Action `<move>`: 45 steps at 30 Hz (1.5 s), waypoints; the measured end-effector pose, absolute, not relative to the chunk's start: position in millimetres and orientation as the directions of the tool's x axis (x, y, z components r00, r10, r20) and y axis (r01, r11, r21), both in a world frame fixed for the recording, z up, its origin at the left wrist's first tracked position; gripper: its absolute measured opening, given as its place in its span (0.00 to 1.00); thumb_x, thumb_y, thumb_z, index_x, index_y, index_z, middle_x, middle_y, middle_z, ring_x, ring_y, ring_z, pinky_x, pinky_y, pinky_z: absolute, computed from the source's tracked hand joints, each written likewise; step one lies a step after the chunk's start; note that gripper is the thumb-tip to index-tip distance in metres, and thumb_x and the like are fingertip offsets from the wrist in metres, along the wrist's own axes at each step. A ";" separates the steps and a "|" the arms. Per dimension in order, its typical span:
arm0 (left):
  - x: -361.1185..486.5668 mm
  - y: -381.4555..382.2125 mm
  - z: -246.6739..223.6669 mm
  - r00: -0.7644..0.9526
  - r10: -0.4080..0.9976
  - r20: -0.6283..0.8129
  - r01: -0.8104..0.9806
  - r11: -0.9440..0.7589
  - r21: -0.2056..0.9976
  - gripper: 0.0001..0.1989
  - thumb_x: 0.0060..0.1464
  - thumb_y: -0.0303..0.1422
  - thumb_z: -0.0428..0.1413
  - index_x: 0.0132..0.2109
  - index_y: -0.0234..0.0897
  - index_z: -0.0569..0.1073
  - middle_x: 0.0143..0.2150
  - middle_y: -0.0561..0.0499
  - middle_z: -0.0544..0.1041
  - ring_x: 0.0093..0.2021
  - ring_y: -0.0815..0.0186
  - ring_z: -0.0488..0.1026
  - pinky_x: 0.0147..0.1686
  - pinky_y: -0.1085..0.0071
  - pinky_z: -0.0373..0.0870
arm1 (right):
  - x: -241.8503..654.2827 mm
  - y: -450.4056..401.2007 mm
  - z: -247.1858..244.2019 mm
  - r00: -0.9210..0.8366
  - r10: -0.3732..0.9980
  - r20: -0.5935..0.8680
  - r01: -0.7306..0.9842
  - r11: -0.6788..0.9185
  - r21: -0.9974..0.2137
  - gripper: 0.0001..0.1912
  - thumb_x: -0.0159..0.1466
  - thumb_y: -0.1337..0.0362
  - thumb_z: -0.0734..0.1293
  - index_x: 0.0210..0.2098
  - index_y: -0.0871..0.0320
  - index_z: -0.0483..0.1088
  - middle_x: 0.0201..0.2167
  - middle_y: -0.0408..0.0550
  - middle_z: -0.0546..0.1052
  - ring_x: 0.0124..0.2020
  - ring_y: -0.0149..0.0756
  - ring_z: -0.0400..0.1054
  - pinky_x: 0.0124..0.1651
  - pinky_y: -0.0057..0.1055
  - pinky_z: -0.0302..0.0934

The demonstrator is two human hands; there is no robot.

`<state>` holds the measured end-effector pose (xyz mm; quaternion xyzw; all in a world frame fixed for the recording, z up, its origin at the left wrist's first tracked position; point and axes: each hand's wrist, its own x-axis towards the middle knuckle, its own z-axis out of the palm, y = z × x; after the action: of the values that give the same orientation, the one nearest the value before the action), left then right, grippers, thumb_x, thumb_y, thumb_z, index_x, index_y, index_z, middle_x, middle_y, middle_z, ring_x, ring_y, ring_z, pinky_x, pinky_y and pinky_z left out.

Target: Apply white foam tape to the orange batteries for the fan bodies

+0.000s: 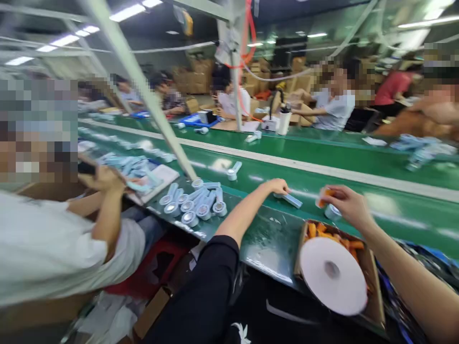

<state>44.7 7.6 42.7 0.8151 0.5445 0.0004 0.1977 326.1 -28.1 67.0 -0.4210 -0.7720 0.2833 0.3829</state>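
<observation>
My left hand (278,186) reaches over the green conveyor belt, its fingers curled over one end of a light-blue handled part (293,200). The far end of that part sticks out to the right. Further right, my right hand (346,203) is closed on a small orange piece (325,195) with a pale, translucent edge. Just beneath that hand lies a round light-blue and white part (333,212), partly covered by the fingers. Blur hides the finer detail of both held things.
An open carton (375,298) of orange pieces stands before me, a white reel (315,270) on top. Several light-blue parts with round heads (190,218) lie left on the ledge. A slanted metal post (154,105) rises there. A co-worker (53,248) sits close left; others work across the belt.
</observation>
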 end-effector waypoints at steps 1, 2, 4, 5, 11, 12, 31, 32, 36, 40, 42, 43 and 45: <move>43.1 12.7 34.0 0.409 0.887 -0.213 0.884 -0.327 0.335 0.18 0.67 0.41 0.60 0.57 0.35 0.75 0.56 0.44 0.77 0.52 0.59 0.77 0.52 0.56 0.79 | 313.9 -15.1 62.7 -0.368 0.876 0.313 0.451 0.462 -0.764 0.23 0.64 0.44 0.71 0.48 0.54 0.77 0.38 0.53 0.85 0.40 0.49 0.82 0.47 0.44 0.77; 41.8 18.2 26.0 0.408 0.888 -0.211 0.882 -0.324 0.343 0.17 0.68 0.41 0.59 0.57 0.35 0.75 0.56 0.43 0.77 0.52 0.59 0.77 0.52 0.56 0.79 | 301.5 -2.3 57.2 -0.389 0.880 0.272 0.477 0.445 -0.758 0.21 0.64 0.49 0.72 0.49 0.55 0.77 0.39 0.52 0.86 0.42 0.47 0.82 0.49 0.43 0.76; 40.7 27.2 14.0 0.399 0.896 -0.193 0.881 -0.317 0.351 0.17 0.68 0.42 0.58 0.56 0.35 0.75 0.56 0.44 0.77 0.53 0.59 0.77 0.54 0.55 0.78 | 277.6 20.3 43.9 -0.408 0.889 0.207 0.539 0.418 -0.732 0.15 0.63 0.57 0.75 0.48 0.55 0.77 0.40 0.50 0.86 0.43 0.44 0.82 0.49 0.38 0.75; 40.7 29.5 10.2 0.392 0.902 -0.182 0.882 -0.312 0.352 0.16 0.69 0.42 0.58 0.55 0.35 0.76 0.55 0.44 0.78 0.53 0.59 0.77 0.54 0.55 0.77 | 267.1 28.9 37.0 -0.418 0.890 0.184 0.565 0.413 -0.714 0.14 0.62 0.60 0.76 0.46 0.55 0.78 0.39 0.48 0.86 0.43 0.43 0.82 0.49 0.36 0.75; 44.8 28.2 4.5 0.353 0.926 -0.134 0.887 -0.286 0.363 0.16 0.69 0.42 0.58 0.54 0.36 0.77 0.55 0.44 0.78 0.54 0.59 0.77 0.56 0.54 0.76 | 247.2 42.0 11.3 -0.504 0.853 0.136 0.646 0.476 -0.597 0.12 0.61 0.61 0.77 0.44 0.51 0.79 0.32 0.42 0.84 0.36 0.39 0.81 0.40 0.30 0.72; 46.1 28.7 4.3 0.353 0.927 -0.131 0.886 -0.286 0.365 0.15 0.69 0.42 0.58 0.54 0.36 0.77 0.55 0.44 0.78 0.54 0.59 0.77 0.56 0.54 0.76 | 250.3 40.5 10.1 -0.515 0.846 0.139 0.650 0.491 -0.580 0.12 0.62 0.61 0.76 0.45 0.51 0.79 0.32 0.41 0.84 0.36 0.39 0.81 0.40 0.30 0.72; 82.7 32.0 -5.5 0.278 0.959 -0.057 0.859 -0.222 0.461 0.17 0.69 0.45 0.57 0.52 0.35 0.77 0.52 0.45 0.79 0.54 0.58 0.77 0.59 0.52 0.73 | 267.1 25.7 7.0 -0.608 0.766 -0.210 0.789 0.613 -0.049 0.20 0.72 0.52 0.67 0.61 0.48 0.75 0.50 0.53 0.83 0.51 0.49 0.78 0.53 0.36 0.68; 85.8 30.8 -6.0 0.269 0.962 -0.053 0.858 -0.215 0.466 0.17 0.69 0.45 0.57 0.52 0.35 0.77 0.52 0.45 0.79 0.54 0.59 0.77 0.58 0.52 0.73 | 263.5 26.8 6.8 -0.609 0.757 -0.237 0.784 0.620 -0.032 0.21 0.73 0.51 0.67 0.61 0.49 0.75 0.51 0.55 0.82 0.52 0.50 0.78 0.53 0.37 0.68; 93.6 24.4 -1.8 0.222 0.974 -0.042 0.863 -0.176 0.474 0.15 0.68 0.43 0.58 0.50 0.36 0.78 0.51 0.46 0.80 0.52 0.60 0.77 0.57 0.57 0.73 | 251.6 31.2 7.7 -0.615 0.725 -0.312 0.756 0.654 0.027 0.20 0.73 0.56 0.63 0.57 0.57 0.79 0.52 0.63 0.81 0.53 0.55 0.77 0.55 0.43 0.69; 59.7 12.2 16.0 0.038 0.999 0.035 0.897 -0.049 0.440 0.17 0.67 0.43 0.58 0.55 0.40 0.77 0.59 0.45 0.79 0.61 0.57 0.73 0.62 0.62 0.68 | 252.6 35.0 9.4 -0.631 0.698 -0.338 0.729 0.683 0.048 0.18 0.72 0.60 0.63 0.56 0.56 0.80 0.52 0.61 0.82 0.54 0.52 0.77 0.56 0.41 0.69; 22.0 1.4 27.8 -0.141 0.986 0.090 0.910 0.093 0.403 0.23 0.67 0.42 0.57 0.63 0.36 0.72 0.67 0.38 0.72 0.70 0.49 0.64 0.67 0.54 0.62 | 256.9 36.9 8.8 -0.637 0.693 -0.337 0.724 0.688 0.045 0.19 0.72 0.60 0.64 0.58 0.53 0.79 0.53 0.59 0.82 0.55 0.51 0.77 0.56 0.39 0.69; 0.6 -4.7 33.4 -0.227 0.968 0.108 0.907 0.170 0.386 0.26 0.66 0.41 0.58 0.66 0.33 0.68 0.70 0.33 0.68 0.72 0.45 0.60 0.68 0.49 0.60 | 259.2 37.9 8.1 -0.639 0.692 -0.336 0.724 0.689 0.042 0.19 0.72 0.60 0.64 0.58 0.52 0.79 0.53 0.58 0.82 0.55 0.50 0.77 0.55 0.39 0.69; -39.8 -16.9 42.5 -0.349 0.931 0.110 0.888 0.290 0.357 0.31 0.65 0.41 0.59 0.67 0.27 0.64 0.70 0.26 0.64 0.72 0.42 0.60 0.68 0.45 0.59 | 263.4 40.2 6.0 -0.639 0.693 -0.333 0.727 0.686 0.034 0.18 0.72 0.59 0.65 0.57 0.51 0.80 0.53 0.58 0.82 0.54 0.50 0.77 0.55 0.38 0.69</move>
<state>-39.8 -16.9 42.5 0.5675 0.8011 0.1808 0.0592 263.4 40.2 6.0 -0.3928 -0.9038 0.0514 -0.1621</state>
